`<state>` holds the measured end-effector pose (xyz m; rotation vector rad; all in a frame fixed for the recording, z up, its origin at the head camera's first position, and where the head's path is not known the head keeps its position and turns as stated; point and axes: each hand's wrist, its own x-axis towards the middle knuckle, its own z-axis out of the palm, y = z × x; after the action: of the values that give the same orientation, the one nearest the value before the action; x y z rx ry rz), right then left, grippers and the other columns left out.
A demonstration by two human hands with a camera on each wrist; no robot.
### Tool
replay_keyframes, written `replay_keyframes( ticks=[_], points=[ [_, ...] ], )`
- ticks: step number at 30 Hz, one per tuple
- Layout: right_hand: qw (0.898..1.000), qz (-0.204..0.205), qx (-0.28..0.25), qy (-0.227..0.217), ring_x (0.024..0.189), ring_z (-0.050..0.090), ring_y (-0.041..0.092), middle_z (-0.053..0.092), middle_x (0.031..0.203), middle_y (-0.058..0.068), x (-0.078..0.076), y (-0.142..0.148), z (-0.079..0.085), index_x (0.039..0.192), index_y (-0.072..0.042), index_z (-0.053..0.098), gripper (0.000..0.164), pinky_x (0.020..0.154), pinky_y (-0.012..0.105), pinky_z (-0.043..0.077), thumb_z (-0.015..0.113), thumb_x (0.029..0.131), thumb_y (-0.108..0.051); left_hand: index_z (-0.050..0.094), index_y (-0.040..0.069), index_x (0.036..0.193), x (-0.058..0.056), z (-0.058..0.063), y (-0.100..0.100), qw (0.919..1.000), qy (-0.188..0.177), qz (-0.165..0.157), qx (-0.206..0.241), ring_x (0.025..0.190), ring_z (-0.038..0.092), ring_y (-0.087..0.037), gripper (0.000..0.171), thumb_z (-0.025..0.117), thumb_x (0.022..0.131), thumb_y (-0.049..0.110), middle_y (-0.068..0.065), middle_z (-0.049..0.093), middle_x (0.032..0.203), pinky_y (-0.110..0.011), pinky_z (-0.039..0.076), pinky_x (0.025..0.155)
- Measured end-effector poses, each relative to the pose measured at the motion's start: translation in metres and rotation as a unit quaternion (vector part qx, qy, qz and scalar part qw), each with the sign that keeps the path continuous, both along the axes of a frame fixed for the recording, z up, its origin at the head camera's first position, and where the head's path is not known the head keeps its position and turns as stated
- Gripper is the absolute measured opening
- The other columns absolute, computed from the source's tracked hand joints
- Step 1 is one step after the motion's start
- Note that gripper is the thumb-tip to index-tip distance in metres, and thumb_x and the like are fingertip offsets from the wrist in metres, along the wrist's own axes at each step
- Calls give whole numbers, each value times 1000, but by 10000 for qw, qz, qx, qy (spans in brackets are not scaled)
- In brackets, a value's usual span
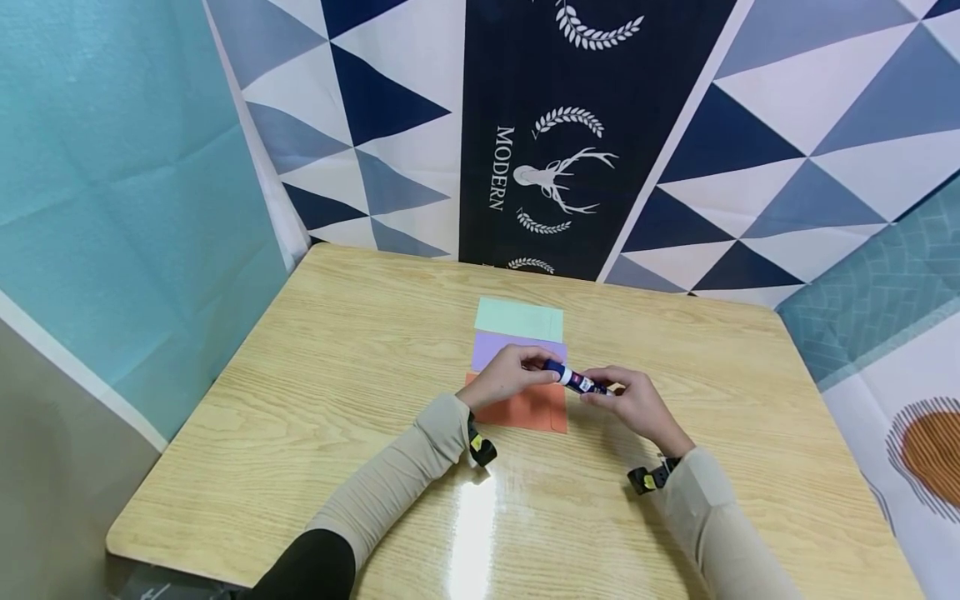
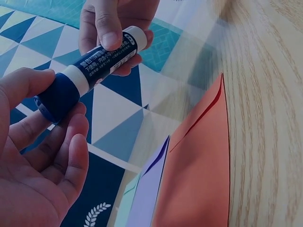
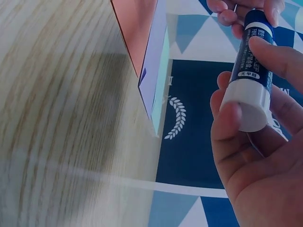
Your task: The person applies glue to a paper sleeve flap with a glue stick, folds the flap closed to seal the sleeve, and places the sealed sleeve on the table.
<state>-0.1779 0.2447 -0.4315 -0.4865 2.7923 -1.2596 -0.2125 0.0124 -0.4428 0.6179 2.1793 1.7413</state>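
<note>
Between both hands, a glue stick [image 1: 576,381] with a dark blue label is held above the envelopes. My left hand [image 1: 516,372] pinches its dark blue cap [image 2: 57,97] between thumb and fingers. The right hand [image 1: 628,400] grips the labelled barrel near its white base [image 3: 246,105], the thumb lying along the label. The cap sits against the white collar [image 2: 75,79]. Below lies an orange envelope [image 1: 517,408], partly covered by the left hand and its shadow. Behind it come a purple envelope [image 1: 498,347] and a mint green envelope [image 1: 519,319], lined up edge to edge.
The envelopes lie on a wood-grain table [image 1: 360,350]. A patterned backdrop [image 1: 540,150] stands along its far edge, and a teal sheet [image 1: 135,167] hangs at the left. Each wrist wears a small black camera [image 1: 482,450].
</note>
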Motion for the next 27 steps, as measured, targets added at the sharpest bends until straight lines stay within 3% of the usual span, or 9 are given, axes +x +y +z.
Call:
replay_keyframes(
  ticks=[20, 27],
  points=[
    [9997, 171, 34, 193, 74, 51, 8, 71, 104, 12, -2, -2, 3, 111, -5, 73, 28, 59, 21, 46, 76, 85, -16, 71, 7, 116, 3, -1, 0, 9999, 43, 75, -104, 84, 62, -7, 29, 71, 90, 18, -11, 72, 105, -17, 49, 74],
    [9994, 232, -26, 246, 69, 49, 9, 71, 102, 13, -1, -5, 5, 109, -4, 73, 27, 57, 21, 42, 75, 85, -14, 70, 7, 117, 2, 1, 2, 9991, 181, 72, -369, 82, 60, -7, 28, 69, 91, 18, -11, 72, 103, -16, 47, 73]
  ],
)
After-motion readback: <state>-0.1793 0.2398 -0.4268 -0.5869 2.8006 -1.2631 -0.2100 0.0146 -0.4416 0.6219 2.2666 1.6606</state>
